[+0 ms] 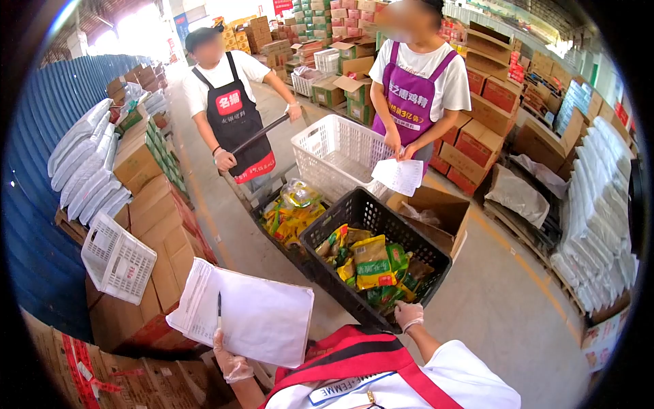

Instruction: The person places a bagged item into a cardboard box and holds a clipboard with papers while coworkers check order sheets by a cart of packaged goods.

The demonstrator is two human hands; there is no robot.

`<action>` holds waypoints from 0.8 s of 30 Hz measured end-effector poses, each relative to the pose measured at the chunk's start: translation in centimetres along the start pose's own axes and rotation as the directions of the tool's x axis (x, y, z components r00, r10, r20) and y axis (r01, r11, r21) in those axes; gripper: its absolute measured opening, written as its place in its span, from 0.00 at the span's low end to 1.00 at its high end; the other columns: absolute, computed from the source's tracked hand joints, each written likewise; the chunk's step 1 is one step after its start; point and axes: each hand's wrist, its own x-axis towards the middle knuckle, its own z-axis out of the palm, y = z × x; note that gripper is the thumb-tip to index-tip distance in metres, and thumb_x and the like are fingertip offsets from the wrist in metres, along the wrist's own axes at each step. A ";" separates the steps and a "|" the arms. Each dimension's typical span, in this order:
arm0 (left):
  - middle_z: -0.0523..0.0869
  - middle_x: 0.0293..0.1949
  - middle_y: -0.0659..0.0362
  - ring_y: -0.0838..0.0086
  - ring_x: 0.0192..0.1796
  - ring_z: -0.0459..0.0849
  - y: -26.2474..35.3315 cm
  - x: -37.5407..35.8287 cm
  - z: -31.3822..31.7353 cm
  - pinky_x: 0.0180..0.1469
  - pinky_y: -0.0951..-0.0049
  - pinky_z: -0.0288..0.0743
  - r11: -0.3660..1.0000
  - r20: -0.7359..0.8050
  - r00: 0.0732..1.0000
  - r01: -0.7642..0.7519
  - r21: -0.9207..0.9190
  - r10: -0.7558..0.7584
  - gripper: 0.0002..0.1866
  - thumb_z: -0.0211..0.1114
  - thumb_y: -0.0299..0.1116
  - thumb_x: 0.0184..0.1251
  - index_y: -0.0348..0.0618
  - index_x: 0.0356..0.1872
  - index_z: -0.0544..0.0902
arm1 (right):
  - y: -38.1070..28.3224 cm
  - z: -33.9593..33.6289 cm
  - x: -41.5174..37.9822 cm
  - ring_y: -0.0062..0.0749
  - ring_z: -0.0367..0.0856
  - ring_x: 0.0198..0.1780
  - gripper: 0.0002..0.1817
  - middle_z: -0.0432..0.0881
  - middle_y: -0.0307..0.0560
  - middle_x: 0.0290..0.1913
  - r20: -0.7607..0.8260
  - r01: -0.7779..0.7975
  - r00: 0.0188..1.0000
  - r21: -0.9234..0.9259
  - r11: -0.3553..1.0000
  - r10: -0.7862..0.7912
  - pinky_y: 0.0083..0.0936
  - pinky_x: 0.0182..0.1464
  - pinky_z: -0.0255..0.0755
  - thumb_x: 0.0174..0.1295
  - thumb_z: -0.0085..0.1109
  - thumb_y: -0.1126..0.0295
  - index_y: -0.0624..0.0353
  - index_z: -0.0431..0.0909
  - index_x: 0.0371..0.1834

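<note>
My left hand [234,361], in a clear plastic glove, grips a stack of papers [269,317] by its lower edge. A pen [219,312] lies upright against the sheets at my fingers. My gloved right hand [409,315] is closed on the near rim of a black plastic crate [334,290]. Inside the crate lie several yellow and green food packets [373,262]. Beyond it, more yellow packets [289,217] sit in another dark container on a cart.
One person in a dark apron [235,116] holds the cart handle [260,134]. Another in a purple apron [405,95] holds paper sheets [398,176] beside a white crate [340,146]. Cartons [163,238] and a white basket [117,259] stand left; stacked white sacks [596,211] stand right.
</note>
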 end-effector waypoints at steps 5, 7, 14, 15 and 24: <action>0.81 0.48 0.54 0.62 0.47 0.80 -0.1 0.7 -1.0 0.50 0.63 0.76 1.000 -0.030 0.999 0.017 -0.004 -0.018 0.24 0.64 0.40 0.55 0.40 0.52 0.74 | -0.1 -0.4 -0.1 0.40 0.83 0.29 0.15 0.83 0.48 0.24 0.007 0.001 1.000 -0.004 1.000 -0.001 0.40 0.39 0.69 0.62 0.46 0.57 0.44 0.80 0.45; 0.80 0.47 0.53 0.62 0.47 0.80 -0.3 1.0 -1.9 0.50 0.63 0.76 0.999 -0.014 0.999 0.046 -0.017 -0.046 0.24 0.63 0.40 0.56 0.39 0.52 0.74 | -0.2 -0.6 -0.1 0.40 0.83 0.30 0.16 0.83 0.48 0.25 0.035 -0.005 0.999 -0.001 1.000 0.005 0.39 0.39 0.69 0.62 0.45 0.57 0.44 0.80 0.46; 0.78 0.49 0.52 0.61 0.50 0.78 -0.6 0.8 -2.2 0.52 0.63 0.74 0.997 -0.016 1.000 0.016 0.078 -0.014 0.27 0.60 0.45 0.58 0.37 0.54 0.73 | -0.3 -0.4 -0.2 0.41 0.83 0.30 0.16 0.84 0.48 0.26 0.033 -0.053 0.998 0.025 0.998 0.053 0.39 0.40 0.70 0.62 0.44 0.57 0.44 0.80 0.47; 0.78 0.51 0.51 0.61 0.51 0.77 -0.7 1.2 -2.7 0.53 0.62 0.74 0.996 -0.010 1.000 0.011 0.092 -0.010 0.28 0.59 0.46 0.58 0.37 0.55 0.72 | -0.1 -0.1 -0.2 0.42 0.82 0.29 0.15 0.83 0.48 0.25 -0.013 -0.030 0.999 0.039 0.999 0.031 0.40 0.38 0.71 0.60 0.46 0.57 0.44 0.81 0.44; 0.76 0.53 0.50 0.62 0.53 0.76 -1.5 3.2 -2.9 0.54 0.63 0.72 0.985 0.105 0.994 0.023 0.169 -0.041 0.29 0.57 0.46 0.60 0.38 0.59 0.69 | 0.2 0.2 -0.2 0.43 0.83 0.29 0.14 0.83 0.47 0.25 -0.055 -0.053 0.997 0.088 0.995 0.058 0.40 0.37 0.74 0.59 0.47 0.58 0.45 0.83 0.39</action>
